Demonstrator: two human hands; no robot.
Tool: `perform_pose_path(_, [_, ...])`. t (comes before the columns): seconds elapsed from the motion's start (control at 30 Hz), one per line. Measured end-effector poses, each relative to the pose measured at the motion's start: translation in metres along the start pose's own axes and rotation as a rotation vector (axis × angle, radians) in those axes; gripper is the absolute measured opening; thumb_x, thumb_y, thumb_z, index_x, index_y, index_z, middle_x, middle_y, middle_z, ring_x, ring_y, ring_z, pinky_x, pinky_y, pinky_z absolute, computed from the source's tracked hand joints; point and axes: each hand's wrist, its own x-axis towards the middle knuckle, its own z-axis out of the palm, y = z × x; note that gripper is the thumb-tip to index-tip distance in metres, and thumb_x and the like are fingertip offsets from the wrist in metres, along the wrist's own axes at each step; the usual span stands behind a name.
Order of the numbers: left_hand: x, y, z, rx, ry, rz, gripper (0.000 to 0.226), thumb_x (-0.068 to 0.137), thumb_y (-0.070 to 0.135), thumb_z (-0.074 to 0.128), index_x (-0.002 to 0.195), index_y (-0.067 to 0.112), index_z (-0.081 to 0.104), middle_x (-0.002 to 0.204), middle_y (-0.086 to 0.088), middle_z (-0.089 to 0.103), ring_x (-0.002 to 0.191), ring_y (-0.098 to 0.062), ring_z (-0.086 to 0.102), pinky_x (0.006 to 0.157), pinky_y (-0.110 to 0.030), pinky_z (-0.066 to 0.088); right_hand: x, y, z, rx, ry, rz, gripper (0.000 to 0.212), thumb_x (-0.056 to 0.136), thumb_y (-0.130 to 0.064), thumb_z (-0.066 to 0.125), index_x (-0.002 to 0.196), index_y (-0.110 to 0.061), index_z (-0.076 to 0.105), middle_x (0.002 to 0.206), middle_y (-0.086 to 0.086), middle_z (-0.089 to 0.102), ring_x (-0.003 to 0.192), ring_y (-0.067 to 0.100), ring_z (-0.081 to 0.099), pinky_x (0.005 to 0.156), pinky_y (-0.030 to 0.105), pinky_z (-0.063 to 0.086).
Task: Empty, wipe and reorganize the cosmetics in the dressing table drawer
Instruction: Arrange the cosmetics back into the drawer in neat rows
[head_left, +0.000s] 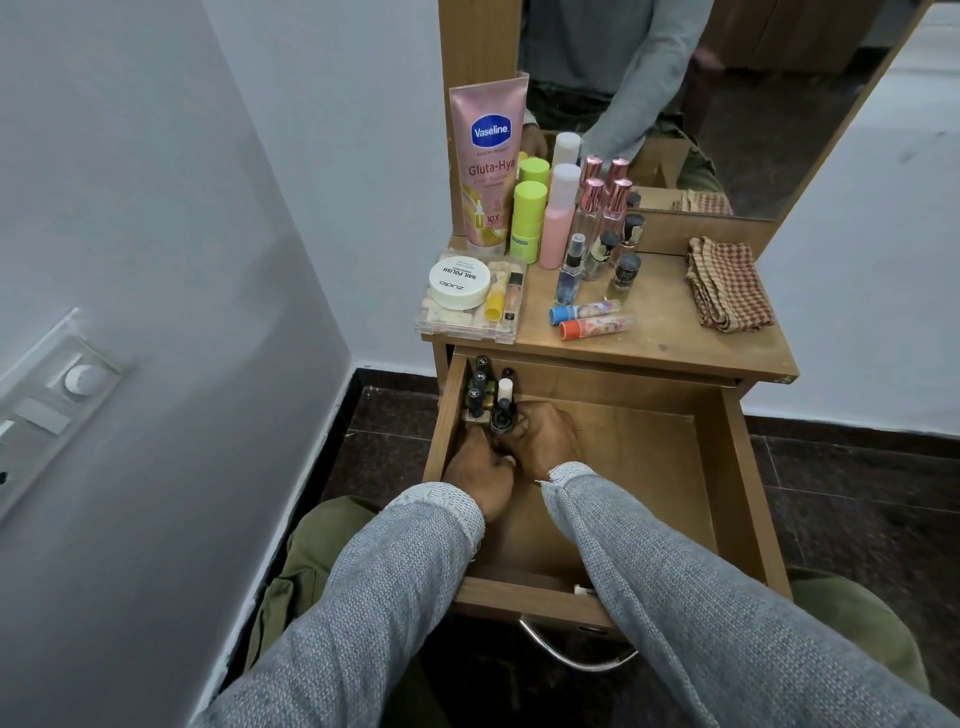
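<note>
Fingers of right hand curled around a small dark nail polish bottle at the front of a cluster of bottles in the drawer's back-left corner; fingers of left hand curled low beside it against the left drawer wall, contents of that grip hidden, cannot tell whether anything is held. Rest of drawer floor bare wood. On the bench above: pink Vaseline tube upright at the back, two green-capped sticks, pink bottle, perfume vials with rose caps, small spray bottle, dark-capped polish bottles, two lip-balm tubes lying flat, clear case carrying a white Zudio nail polish remover tub, folded checked cloth at the right. Judged stage: reorganizing, first small bottles going back in, most items not yet returned. Handling notes, judged: polish bottles likely glass, light, rigid, smooth-sided, top-heavy on narrow bases; prone to toppling neighbours when packed tight. Best taken by the body or shoulder, not by the cap alone, in case a cap is loose. Vials similarly fragile; set down upright, no sliding. Vaseline tube soft, squeezable; grip mid-body, lightly. Clear case stiff, contents loose on top; lift level with both hands.
</note>
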Motion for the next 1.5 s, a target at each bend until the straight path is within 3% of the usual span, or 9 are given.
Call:
perform_pose_path(0.17, [0.002, -0.001, 0.001, 0.019, 0.013, -0.008, 0.044, 0.095, 0.016, 0.049, 0.138, 0.019, 0.038, 0.127, -0.006, 0.058, 0.118, -0.028, 0.054, 0.097, -0.029, 0.037, 0.001, 0.000, 0.003, 0.001, 0.018, 0.007, 0.034, 0.085, -0.029, 0.063, 0.054, -0.023, 0.051, 0.066, 0.012, 0.068, 0.072, 0.028, 0.066, 0.065, 0.027, 0.047])
perform_pose_path(0.27, [0.002, -0.001, 0.001, 0.026, 0.009, 0.002, 0.045, 0.095, 0.016, 0.049, 0.139, 0.020, 0.038, 0.130, -0.006, 0.057, 0.119, -0.028, 0.054, 0.100, -0.030, 0.037, 0.000, 0.000, 0.001, -0.009, 0.013, 0.009, 0.033, 0.085, -0.027, 0.063, 0.054, -0.020, 0.052, 0.059, 0.007, 0.063, 0.068, 0.025, 0.063, 0.063, 0.026, 0.045])
perform_pose_path(0.43, [-0.001, -0.001, 0.000, 0.038, -0.010, 0.011, 0.045, 0.096, 0.015, 0.049, 0.139, 0.017, 0.037, 0.131, -0.006, 0.056, 0.121, -0.027, 0.052, 0.097, -0.026, 0.036, -0.004, -0.001, -0.005, -0.014, -0.031, -0.022, 0.016, 0.086, -0.023, 0.062, 0.091, -0.010, 0.070, 0.060, 0.006, 0.064, 0.070, 0.024, 0.064, 0.070, 0.030, 0.052])
perform_pose_path(0.6, [-0.002, 0.000, 0.000, 0.048, -0.031, 0.009, 0.040, 0.095, 0.017, 0.052, 0.134, 0.015, 0.042, 0.132, -0.007, 0.055, 0.121, -0.026, 0.052, 0.098, -0.026, 0.035, -0.010, 0.002, -0.009, 0.001, -0.032, 0.003, 0.022, 0.086, -0.022, 0.061, 0.099, -0.008, 0.069, 0.083, 0.014, 0.073, 0.085, 0.030, 0.067, 0.077, 0.036, 0.055])
perform_pose_path(0.73, [-0.002, 0.001, -0.001, 0.033, -0.019, -0.008, 0.045, 0.096, 0.016, 0.049, 0.139, 0.018, 0.037, 0.132, -0.007, 0.054, 0.121, -0.026, 0.051, 0.096, -0.026, 0.035, -0.007, 0.005, -0.004, -0.038, -0.030, 0.001, 0.009, 0.082, -0.018, 0.063, 0.079, -0.014, 0.069, 0.078, 0.012, 0.070, 0.080, 0.030, 0.066, 0.070, 0.030, 0.052])
perform_pose_path(0.83, [-0.002, 0.001, -0.002, 0.033, -0.012, -0.015, 0.047, 0.096, 0.016, 0.050, 0.141, 0.019, 0.036, 0.135, -0.007, 0.052, 0.123, -0.027, 0.050, 0.101, -0.029, 0.036, -0.004, 0.007, -0.002, -0.028, -0.010, 0.015, 0.029, 0.084, -0.021, 0.063, 0.056, -0.020, 0.053, 0.069, 0.008, 0.064, 0.076, 0.028, 0.064, 0.064, 0.025, 0.044])
perform_pose_path(1.03, [0.000, 0.001, -0.003, 0.029, -0.018, -0.018, 0.050, 0.097, 0.018, 0.049, 0.144, 0.020, 0.032, 0.139, -0.008, 0.049, 0.126, -0.028, 0.048, 0.105, -0.032, 0.035, -0.001, 0.013, 0.003, 0.014, -0.017, -0.020, 0.016, 0.084, -0.024, 0.065, 0.076, -0.011, 0.072, 0.071, 0.010, 0.070, 0.073, 0.027, 0.066, 0.065, 0.028, 0.049])
perform_pose_path(1.37, [0.000, 0.001, -0.003, 0.014, -0.005, -0.018, 0.052, 0.095, 0.018, 0.051, 0.143, 0.020, 0.033, 0.136, -0.009, 0.052, 0.124, -0.029, 0.050, 0.104, -0.031, 0.036, -0.001, 0.017, 0.007, 0.002, 0.017, -0.058, 0.014, 0.082, -0.019, 0.066, 0.075, -0.009, 0.072, 0.070, 0.009, 0.070, 0.067, 0.021, 0.063, 0.060, 0.026, 0.045])
perform_pose_path(1.5, [-0.001, 0.001, -0.004, 0.015, -0.019, -0.026, 0.050, 0.095, 0.021, 0.053, 0.142, 0.021, 0.035, 0.135, -0.007, 0.053, 0.123, -0.028, 0.050, 0.102, -0.031, 0.037, 0.002, 0.019, 0.007, -0.007, -0.002, -0.046, 0.010, 0.080, -0.018, 0.067, 0.075, -0.011, 0.071, 0.067, 0.005, 0.069, 0.067, 0.022, 0.064, 0.065, 0.030, 0.052])
